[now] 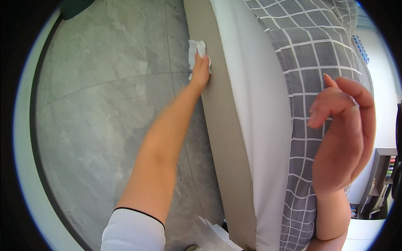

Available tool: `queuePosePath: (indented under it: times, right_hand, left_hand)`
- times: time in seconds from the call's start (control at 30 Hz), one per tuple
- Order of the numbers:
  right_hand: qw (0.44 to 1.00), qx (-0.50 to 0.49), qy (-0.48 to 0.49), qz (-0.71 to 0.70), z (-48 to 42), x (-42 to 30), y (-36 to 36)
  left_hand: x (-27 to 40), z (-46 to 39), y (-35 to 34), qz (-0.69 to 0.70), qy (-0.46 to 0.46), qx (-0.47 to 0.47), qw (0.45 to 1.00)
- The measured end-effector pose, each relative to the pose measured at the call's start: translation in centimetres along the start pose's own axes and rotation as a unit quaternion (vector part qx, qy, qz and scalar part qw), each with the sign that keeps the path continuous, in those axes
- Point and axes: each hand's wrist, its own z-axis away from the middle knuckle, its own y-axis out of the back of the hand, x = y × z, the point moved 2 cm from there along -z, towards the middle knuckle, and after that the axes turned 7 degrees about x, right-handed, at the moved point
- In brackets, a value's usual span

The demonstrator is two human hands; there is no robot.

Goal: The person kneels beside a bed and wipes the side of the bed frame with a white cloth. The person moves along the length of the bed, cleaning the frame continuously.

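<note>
My left hand (201, 71) presses a crumpled white cloth or tissue (193, 49) against the beige side rail (227, 138) of a bed. The fingers lie over the cloth near the rail's outer edge, and that arm is stretched out over the floor. Closer to the camera, my right hand (340, 135) is raised with loosely bent fingers and holds nothing. Behind it spreads a grey quilt with a white grid pattern (309, 59). Between quilt and rail runs the white side of the mattress or its sheet (259, 106).
Grey marbled floor tiles (91, 125) stretch along the bed, up to a wall with a dark skirting board (35, 84). A dark green object (75, 8) stands at the upper left. A grey shelf with books (381, 182) is at the right. Part of a shoe (193, 248) shows at the bottom.
</note>
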Motion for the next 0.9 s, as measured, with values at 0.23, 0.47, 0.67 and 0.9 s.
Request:
queuePosePath:
  times: [0.23, 0.47, 0.67, 0.9]
  right_hand:
    - [1.000, -0.003, -0.003, -0.015, 0.5, 0.5, 0.2]
    - [1.000, -0.004, -0.002, 0.003, 0.3, 0.4, 0.0]
    - [0.999, 0.002, 0.000, -0.034, 0.6, 0.6, 0.2]
    - [1.000, 0.006, 0.009, -0.021, 1.3, -0.2, -0.6]
  left_hand:
    - [3.1, 26.7, -0.5, -0.018, -0.042, -0.312, 0.949]
    - [6.1, 9.8, -4.5, 0.072, -0.028, -0.075, 0.994]
    - [5.7, 17.0, -5.6, 0.054, -0.095, -0.056, 0.992]
    - [4.9, 29.8, -5.1, -0.014, -0.127, -0.091, 0.988]
